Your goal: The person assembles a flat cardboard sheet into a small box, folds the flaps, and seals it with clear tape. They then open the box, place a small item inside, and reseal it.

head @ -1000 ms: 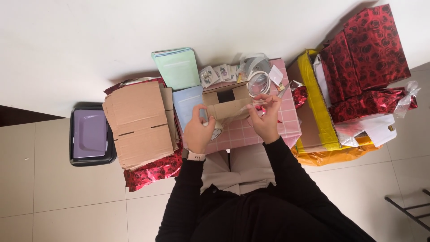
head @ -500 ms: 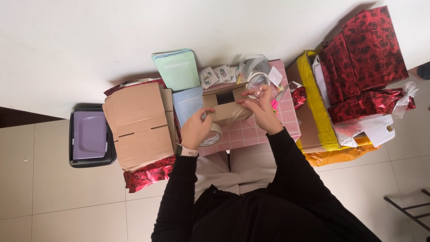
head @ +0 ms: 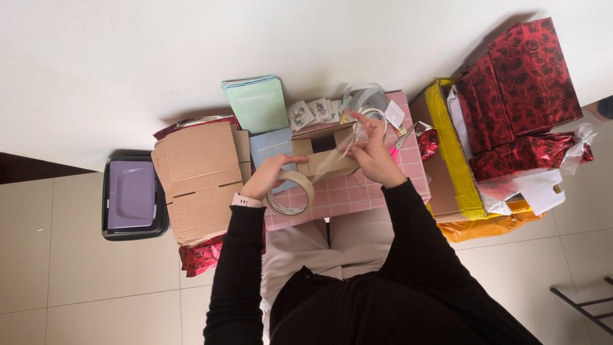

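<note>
Pale floor tiles surrounded your pink gridded table (head: 377, 195), where the small cardboard box (head: 325, 156) sat between your hands. Your left hand (head: 271, 174) gripped the tape roll (head: 290, 193); your right hand (head: 370, 150) pinched the clear strip (head: 338, 152) taut. Slack could have let the strip fold onto itself or land crooked.

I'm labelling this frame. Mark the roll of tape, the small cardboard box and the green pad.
roll of tape (head: 291, 194), head view, on the ring's lower rim.
small cardboard box (head: 329, 165), head view, on its near side wall.
green pad (head: 257, 105), head view, middle of its top sheet.
</note>
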